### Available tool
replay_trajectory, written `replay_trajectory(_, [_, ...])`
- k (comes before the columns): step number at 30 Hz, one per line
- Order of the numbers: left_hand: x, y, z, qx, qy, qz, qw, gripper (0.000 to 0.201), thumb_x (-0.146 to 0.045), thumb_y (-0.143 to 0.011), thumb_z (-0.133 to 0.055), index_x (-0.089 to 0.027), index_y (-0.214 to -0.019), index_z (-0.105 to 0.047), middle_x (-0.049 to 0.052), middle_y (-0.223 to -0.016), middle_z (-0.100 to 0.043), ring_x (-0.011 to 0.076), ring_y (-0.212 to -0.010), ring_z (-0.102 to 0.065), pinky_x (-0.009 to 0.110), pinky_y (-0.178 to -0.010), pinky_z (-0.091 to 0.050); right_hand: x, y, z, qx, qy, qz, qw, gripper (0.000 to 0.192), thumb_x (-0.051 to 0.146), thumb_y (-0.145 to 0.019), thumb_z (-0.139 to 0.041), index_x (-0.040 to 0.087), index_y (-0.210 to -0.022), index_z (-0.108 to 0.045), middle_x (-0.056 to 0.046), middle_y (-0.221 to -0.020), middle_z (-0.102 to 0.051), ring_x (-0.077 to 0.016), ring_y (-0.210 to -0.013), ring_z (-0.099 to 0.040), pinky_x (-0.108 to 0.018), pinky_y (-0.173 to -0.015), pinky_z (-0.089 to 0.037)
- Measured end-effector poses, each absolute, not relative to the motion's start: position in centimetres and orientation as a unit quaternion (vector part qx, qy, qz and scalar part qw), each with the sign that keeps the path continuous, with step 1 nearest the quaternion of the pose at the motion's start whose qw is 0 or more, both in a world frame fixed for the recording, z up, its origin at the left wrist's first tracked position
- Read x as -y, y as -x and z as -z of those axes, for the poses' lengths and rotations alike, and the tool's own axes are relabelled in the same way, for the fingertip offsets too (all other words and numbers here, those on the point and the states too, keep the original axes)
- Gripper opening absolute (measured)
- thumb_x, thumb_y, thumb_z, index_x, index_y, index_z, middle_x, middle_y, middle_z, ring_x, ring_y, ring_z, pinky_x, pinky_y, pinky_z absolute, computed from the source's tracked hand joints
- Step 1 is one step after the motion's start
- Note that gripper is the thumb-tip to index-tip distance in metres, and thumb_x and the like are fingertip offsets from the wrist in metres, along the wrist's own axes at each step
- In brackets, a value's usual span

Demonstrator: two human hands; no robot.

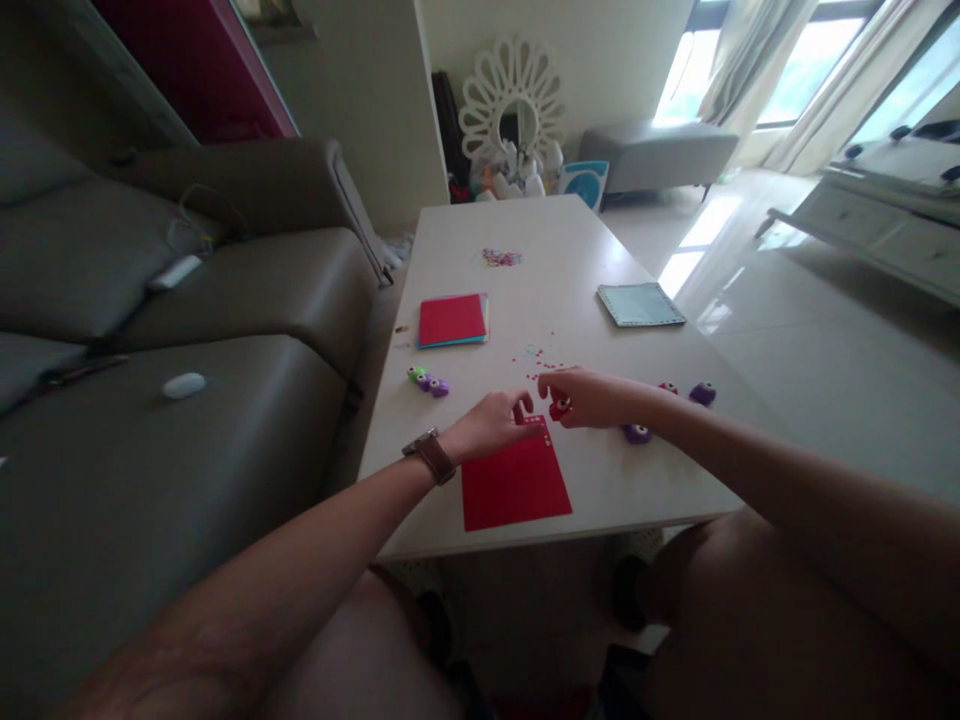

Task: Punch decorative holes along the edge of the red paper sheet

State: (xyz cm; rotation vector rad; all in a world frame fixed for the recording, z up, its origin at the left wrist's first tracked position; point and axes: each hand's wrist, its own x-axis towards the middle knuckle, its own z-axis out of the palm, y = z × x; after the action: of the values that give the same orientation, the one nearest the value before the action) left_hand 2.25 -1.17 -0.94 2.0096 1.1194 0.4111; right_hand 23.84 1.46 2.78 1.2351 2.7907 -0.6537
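A sheet of red paper lies near the table's front edge, with a row of small punched holes along its top edge and upper right corner. Over its upper left part is my left hand, fingers curled and thumb apart from them, nothing visible between. My right hand is closed around a small red craft punch with an eye on it, just beyond the sheet's upper right corner. Tiny red and blue paper bits are scattered behind my hands. A purple craft punch stands beneath my right forearm.
Another purple punch and a red one are at the right. Green and purple punches stand left. Farther back are a stack of coloured paper, a pale blue bordered sheet and a confetti pile. A sofa flanks the table.
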Motion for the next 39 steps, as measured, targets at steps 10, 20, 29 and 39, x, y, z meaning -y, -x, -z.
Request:
replay_trajectory(10, [0.3,-2.1,-0.3,-0.415,-0.601,-0.283,0.622,0.033,-0.025,-0.081,-0.079,-0.013,-0.106,-0.062,0.009,-0.098,-0.070,0.0163,-0.086,-0.068,0.031,-0.080,-0.053,-0.7,-22.0,-3.5,-0.898,-0.321,0.247,-0.172,0.014,0.026,-0.085,-0.068,0.019,-0.090,-0.056,-0.003,-0.088,-0.062,-0.0137,-0.077,-0.052,-0.027,-0.068,-0.039])
replay_trajectory(20, [-3.0,6.7,-2.6,-0.579,-0.752,-0.053,0.310,0.024,-0.031,-0.068,-0.077,-0.012,-0.082,-0.075,0.008,-0.081,-0.075,0.0207,-0.074,-0.066,0.029,-0.065,-0.046,-1.6,-23.7,-3.1,-0.901,-0.308,0.255,-0.166,0.023,0.015,-0.081,-0.066,0.017,-0.104,-0.063,-0.008,-0.106,-0.064,-0.0156,-0.087,-0.062,-0.028,-0.075,-0.050])
replay_trajectory(29, [-4.1,9.0,-0.3,-0.627,-0.728,-0.003,0.279,0.020,-0.031,-0.068,-0.072,-0.014,-0.077,-0.075,0.005,-0.074,-0.072,0.0188,-0.066,-0.060,0.029,-0.061,-0.038,-1.2,-23.1,-3.4,-0.907,-0.313,0.254,-0.124,0.016,0.010,-0.082,-0.064,0.016,-0.096,-0.065,-0.008,-0.102,-0.065,-0.0149,-0.086,-0.061,-0.028,-0.077,-0.050])
replay_trajectory(39, [-4.1,8.0,0.6,-0.632,-0.742,-0.080,0.209,0.022,-0.020,-0.077,-0.070,-0.015,-0.097,-0.076,0.010,-0.099,-0.077,0.0213,-0.088,-0.068,0.028,-0.076,-0.048,-1.5,-23.7,-3.3,-0.912,-0.320,0.247,-0.071,0.012,0.018,-0.086,-0.064,0.018,-0.097,-0.069,-0.007,-0.097,-0.070,-0.0172,-0.085,-0.063,-0.029,-0.075,-0.048])
